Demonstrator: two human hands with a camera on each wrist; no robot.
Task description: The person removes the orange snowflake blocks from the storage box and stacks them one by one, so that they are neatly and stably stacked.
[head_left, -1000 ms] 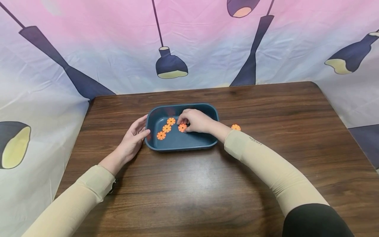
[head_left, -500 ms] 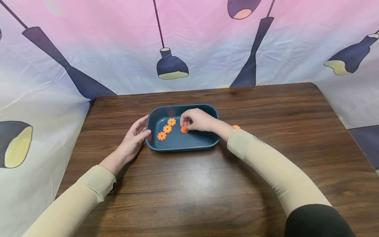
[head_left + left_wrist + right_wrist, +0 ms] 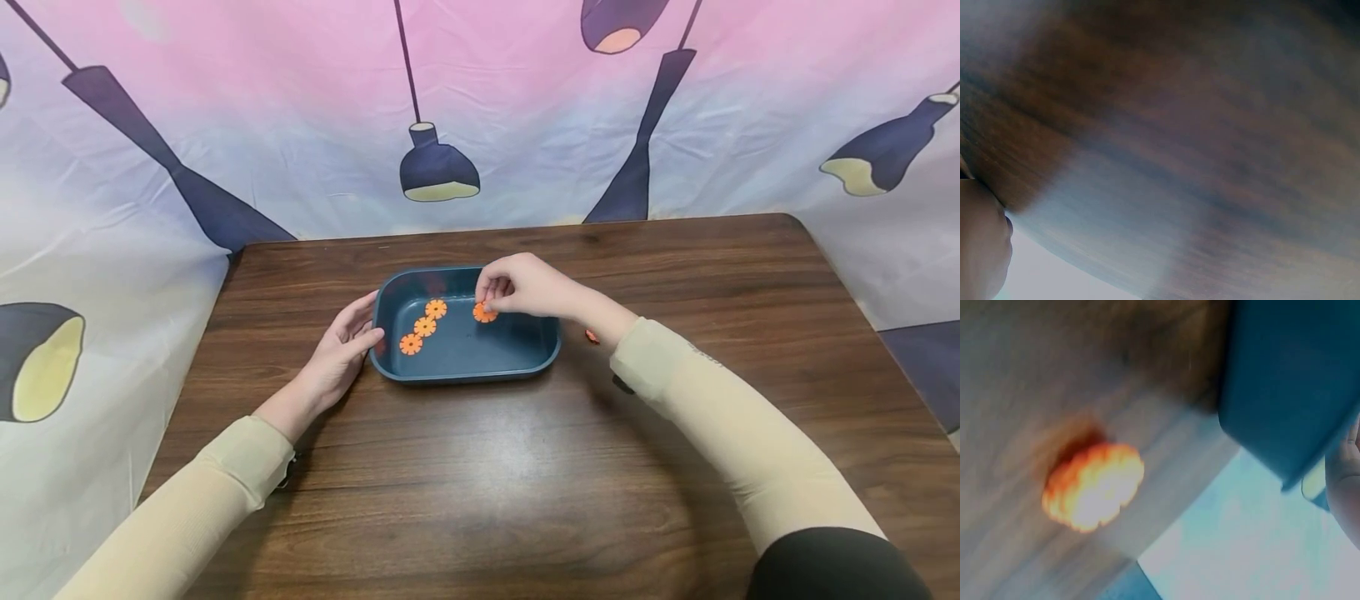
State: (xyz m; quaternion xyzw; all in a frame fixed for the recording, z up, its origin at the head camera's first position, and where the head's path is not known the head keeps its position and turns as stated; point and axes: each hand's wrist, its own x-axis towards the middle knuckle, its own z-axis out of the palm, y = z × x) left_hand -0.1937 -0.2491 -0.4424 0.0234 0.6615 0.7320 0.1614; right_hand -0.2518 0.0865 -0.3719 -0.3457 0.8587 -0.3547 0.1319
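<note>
Head view: the right hand (image 3: pixel 525 287) pinches an orange notched disc (image 3: pixel 485 314) over the smooth, round-cornered blue tray (image 3: pixel 468 377); the left hand (image 3: pixel 337 354) grips the tray's left rim. The disc looks like light, stiff plastic, likely best held by its toothed edge. Three matching discs (image 3: pixel 425 326) lie inside; a fifth disc (image 3: pixel 592 337) rests on the wood-grain table (image 3: pixel 465 492).

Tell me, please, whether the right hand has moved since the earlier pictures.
Yes. In the head view, judged against the table, the right hand has moved to the right and closer to the far edge.
</note>
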